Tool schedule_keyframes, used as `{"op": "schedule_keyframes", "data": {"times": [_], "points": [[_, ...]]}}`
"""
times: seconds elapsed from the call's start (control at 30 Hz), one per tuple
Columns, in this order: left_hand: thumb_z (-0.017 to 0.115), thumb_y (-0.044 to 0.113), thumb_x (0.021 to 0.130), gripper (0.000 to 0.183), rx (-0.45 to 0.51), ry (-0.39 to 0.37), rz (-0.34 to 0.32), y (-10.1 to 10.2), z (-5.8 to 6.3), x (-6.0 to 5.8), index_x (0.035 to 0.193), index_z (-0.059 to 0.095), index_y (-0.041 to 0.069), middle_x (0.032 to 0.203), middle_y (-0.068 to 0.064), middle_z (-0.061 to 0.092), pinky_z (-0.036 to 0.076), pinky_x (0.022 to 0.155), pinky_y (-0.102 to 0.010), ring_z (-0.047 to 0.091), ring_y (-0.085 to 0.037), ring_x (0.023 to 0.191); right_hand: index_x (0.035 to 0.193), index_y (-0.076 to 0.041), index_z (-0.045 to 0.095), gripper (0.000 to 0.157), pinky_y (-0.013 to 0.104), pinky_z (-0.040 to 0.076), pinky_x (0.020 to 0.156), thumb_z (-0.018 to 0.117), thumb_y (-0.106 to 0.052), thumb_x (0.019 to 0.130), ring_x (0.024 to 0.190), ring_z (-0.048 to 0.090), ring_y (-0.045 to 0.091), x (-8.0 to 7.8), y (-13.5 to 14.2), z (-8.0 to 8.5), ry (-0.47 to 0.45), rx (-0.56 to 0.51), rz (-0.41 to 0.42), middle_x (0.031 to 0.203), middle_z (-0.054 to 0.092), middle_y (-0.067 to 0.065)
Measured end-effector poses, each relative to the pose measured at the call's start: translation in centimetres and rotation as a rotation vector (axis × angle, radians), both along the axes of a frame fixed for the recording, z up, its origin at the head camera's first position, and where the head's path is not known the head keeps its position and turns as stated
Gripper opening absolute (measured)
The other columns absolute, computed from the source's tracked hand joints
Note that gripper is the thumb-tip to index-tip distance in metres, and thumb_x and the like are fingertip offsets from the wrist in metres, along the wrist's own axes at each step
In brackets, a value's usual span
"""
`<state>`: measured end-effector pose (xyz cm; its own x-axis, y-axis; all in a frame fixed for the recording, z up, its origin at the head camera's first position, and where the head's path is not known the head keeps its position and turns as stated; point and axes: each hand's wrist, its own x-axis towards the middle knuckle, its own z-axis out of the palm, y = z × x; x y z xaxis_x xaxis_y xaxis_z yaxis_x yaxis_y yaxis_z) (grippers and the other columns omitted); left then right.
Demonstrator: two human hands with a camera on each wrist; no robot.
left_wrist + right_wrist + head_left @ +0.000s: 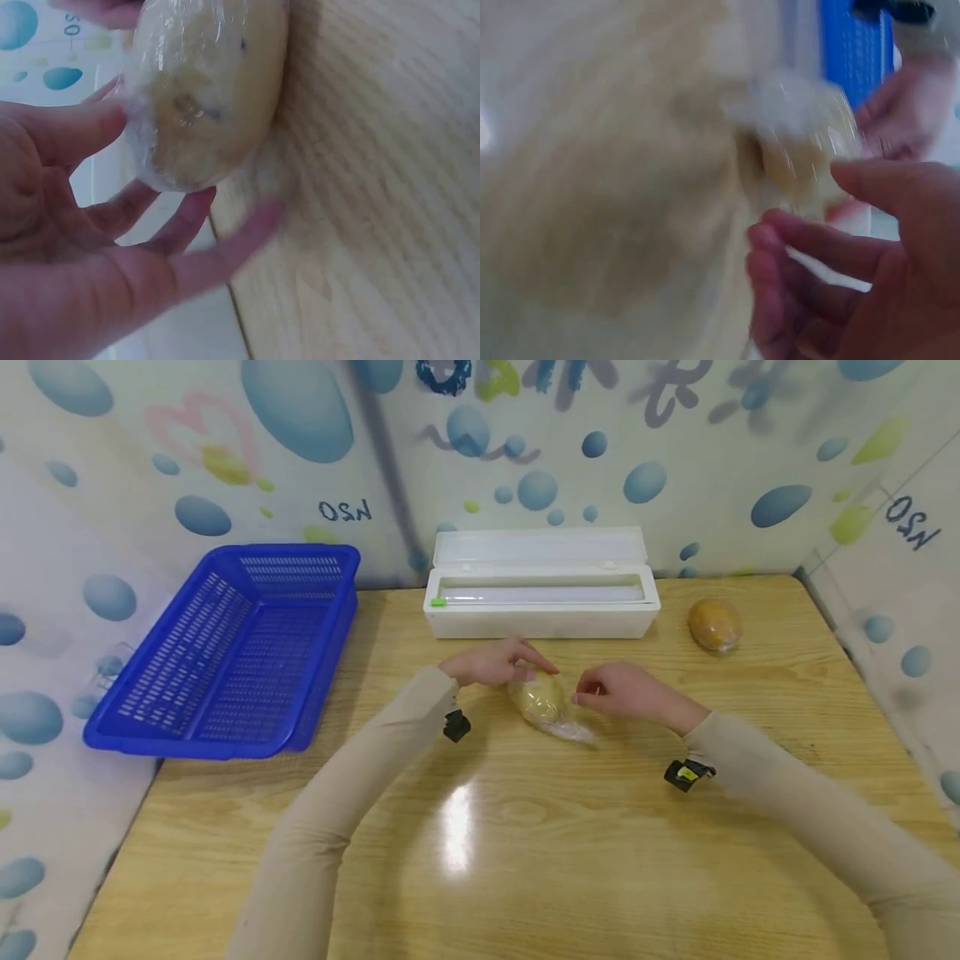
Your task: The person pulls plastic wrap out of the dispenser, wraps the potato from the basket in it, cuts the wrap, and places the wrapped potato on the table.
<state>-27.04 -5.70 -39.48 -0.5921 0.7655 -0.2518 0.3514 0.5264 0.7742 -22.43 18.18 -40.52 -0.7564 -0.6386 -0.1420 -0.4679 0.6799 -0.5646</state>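
A yellowish potato (542, 697) wrapped in clear cling film lies on the wooden table in front of the white box. Loose film (572, 731) trails from its near right side. My left hand (491, 662) holds the far left end of the potato, and in the left wrist view the thumb presses the film while other fingers reach underneath. Just right of the potato is my right hand (626, 691), its fingers bent. In the blurred right wrist view, the thumb and forefinger of that hand (877, 255) stand apart beside the potato (799, 161); contact is unclear.
Behind the hands stands a white cling film dispenser (542, 625), lid raised, with a green slider (438, 602) at left. A blue plastic basket (315, 693) is at the left. One wrapped orange-brown roundish item (715, 625) lies at the back right. A patterned wall borders the table.
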Motion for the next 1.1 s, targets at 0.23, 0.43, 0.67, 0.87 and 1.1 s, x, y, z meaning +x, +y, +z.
{"op": "schedule_keyframes", "data": {"times": [0.23,0.43,0.67,0.87,1.1], "points": [[0.049,0.007,0.099,0.034,-0.080,0.018,0.061,0.0,0.0,0.3,0.131,0.060,0.011,0.138,-0.014,0.040,0.035,0.100,-0.040,0.036,-0.026,0.124,0.074,-0.010,0.063,0.029,0.027,0.038,0.049,0.068,-0.035,0.089,0.054,0.045,0.011,2.7,-2.8,-1.6,0.024,0.024,-0.072,0.060,0.051,-0.004],[0.047,0.005,0.099,0.035,-0.081,0.061,0.101,-0.2,-0.2,-0.9,0.131,0.060,0.009,0.142,-0.015,0.040,0.026,0.108,-0.043,0.032,-0.028,0.131,0.064,-0.013,0.052,0.032,0.032,0.038,0.041,0.065,-0.025,0.091,0.048,0.042,0.014,3.7,-4.8,-2.0,0.375,0.162,-0.136,0.053,0.042,-0.003],[0.049,0.005,0.098,0.037,-0.143,0.122,0.075,0.4,0.3,-1.1,0.133,0.058,0.010,0.140,-0.014,0.045,0.032,0.105,-0.038,0.040,-0.025,0.125,0.059,-0.014,0.050,0.029,0.031,0.041,0.038,0.065,-0.003,0.080,0.045,0.043,0.012,3.9,-6.4,-1.5,0.670,0.405,-0.015,0.051,0.040,-0.003],[0.044,0.007,0.101,0.051,-0.175,-0.089,0.286,1.4,1.2,0.0,0.149,0.028,0.002,0.143,-0.023,0.038,0.056,0.073,-0.035,0.059,-0.029,0.101,0.057,-0.013,0.042,0.035,0.028,0.038,0.039,0.066,-0.006,0.080,0.045,0.041,0.013,3.9,-6.8,-1.1,0.705,0.402,-0.005,0.051,0.038,-0.002],[0.045,0.008,0.102,0.046,-0.183,-0.145,0.364,1.9,1.4,0.2,0.143,0.032,-0.006,0.137,-0.025,0.042,0.057,0.073,-0.036,0.059,-0.033,0.104,0.055,-0.014,0.044,0.041,0.031,0.039,0.039,0.073,-0.025,0.082,0.045,0.042,0.015,3.8,-6.7,-1.1,0.584,0.376,-0.050,0.050,0.040,-0.002]]}}
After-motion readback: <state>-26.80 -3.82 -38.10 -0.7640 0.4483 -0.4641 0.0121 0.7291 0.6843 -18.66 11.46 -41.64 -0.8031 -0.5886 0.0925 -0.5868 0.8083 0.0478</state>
